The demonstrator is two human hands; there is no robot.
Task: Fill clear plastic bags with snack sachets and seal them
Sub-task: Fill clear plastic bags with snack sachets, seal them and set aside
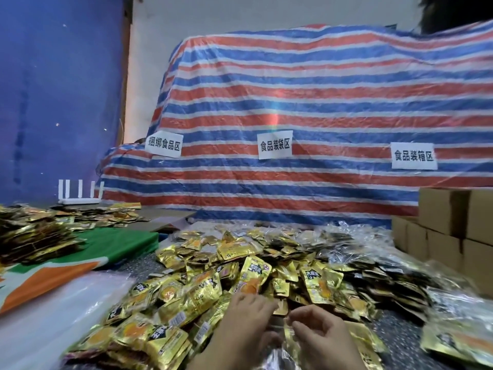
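Resting on snack sachets (202, 289), left hand (244, 317) grip spread, right hand (318, 329) grip unclear

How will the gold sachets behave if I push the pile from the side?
The sachets probably slide over each other: their foil looks glossy and they lie loose, overlapping. They seem light and bendable, as several are creased. Pushed, they likely spread apart rather than move together.

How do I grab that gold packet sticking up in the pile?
Pinch the top edge from above, thumb and finger on its flat faces. The packet leans up out of the pile, so that edge is free, while its bottom is tucked among the others.
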